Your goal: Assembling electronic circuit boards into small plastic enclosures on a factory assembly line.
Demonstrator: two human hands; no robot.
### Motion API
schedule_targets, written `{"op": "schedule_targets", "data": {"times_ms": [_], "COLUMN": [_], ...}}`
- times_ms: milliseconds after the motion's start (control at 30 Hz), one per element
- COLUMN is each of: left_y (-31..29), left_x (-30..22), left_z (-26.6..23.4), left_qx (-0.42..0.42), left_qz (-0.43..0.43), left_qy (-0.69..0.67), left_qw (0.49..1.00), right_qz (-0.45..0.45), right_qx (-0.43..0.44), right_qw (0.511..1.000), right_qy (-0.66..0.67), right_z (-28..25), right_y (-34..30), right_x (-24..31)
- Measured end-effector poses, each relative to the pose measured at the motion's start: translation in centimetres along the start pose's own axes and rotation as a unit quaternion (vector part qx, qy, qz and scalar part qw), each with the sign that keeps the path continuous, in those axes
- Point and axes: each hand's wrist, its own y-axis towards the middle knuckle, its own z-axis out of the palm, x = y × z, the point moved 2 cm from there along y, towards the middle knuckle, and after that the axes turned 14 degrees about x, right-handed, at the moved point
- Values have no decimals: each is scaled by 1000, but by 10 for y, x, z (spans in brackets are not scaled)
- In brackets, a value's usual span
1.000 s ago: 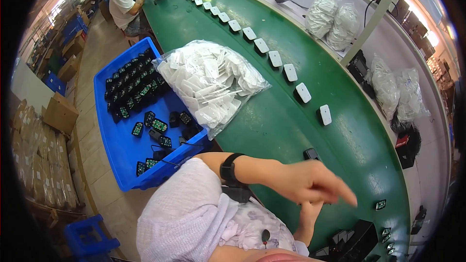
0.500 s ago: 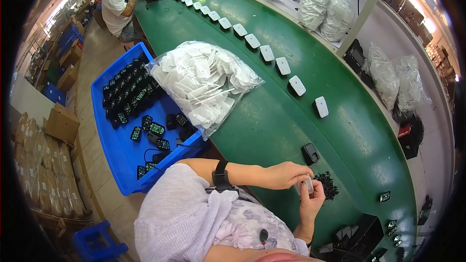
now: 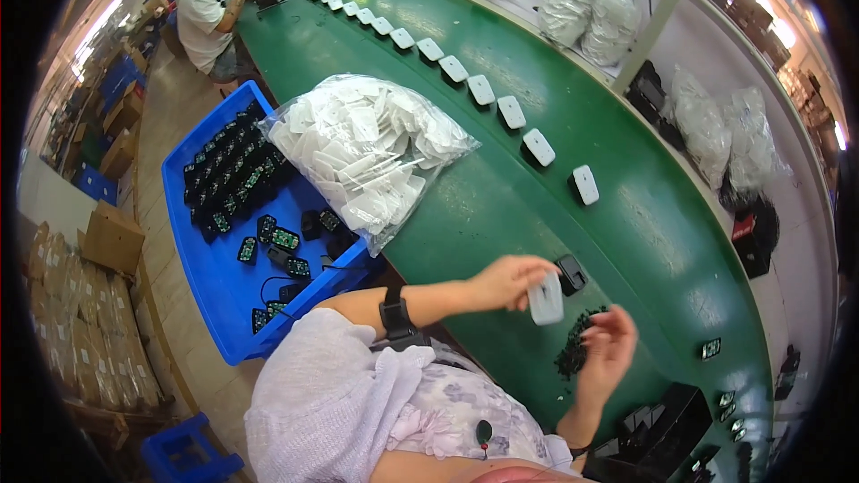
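Observation:
My left hand [image 3: 512, 283] grips a white, translucent plastic cover [image 3: 548, 302] by its upper edge, fingers closed. The cover hangs tilted above the green table. Right behind it lies a black plastic housing [image 3: 571, 275], partly hidden by the cover. My right hand [image 3: 612, 347] hovers at the right side of a pile of small black parts [image 3: 571, 356]. Its fingers are loosely bent and apart, and I see nothing held in them.
A row of white-topped black housings [image 3: 538, 148] runs along the green table [image 3: 501, 206]. A clear bag of white covers [image 3: 367, 148] overlaps a blue bin [image 3: 199, 291] of black circuit housings. A black box [image 3: 673, 429] stands near right. Another person [image 3: 204, 18] sits far left.
My hands have come apart. The left moved up and left with the white cover; the right let go of it and moved right, beside the black parts. The view shifted slightly.

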Motion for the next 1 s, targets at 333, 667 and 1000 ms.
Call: {"op": "schedule_targets", "data": {"times_ms": [333, 667, 1000], "left_y": [8, -9, 3], "left_x": [17, 28, 23], "left_z": [-93, -43, -41], "left_qx": [-243, -211, -202], "left_qz": [13, -26, -5], "left_qy": [519, 735, 716], "left_qw": [819, 644, 668], "right_qz": [-583, -245, 386], "right_qx": [100, -214, -101], "right_qw": [759, 901, 658], "right_qy": [273, -287, -639], "right_z": [-3, -63, -184], "right_y": [-5, -53, -104], "right_x": [182, 115, 12]}}
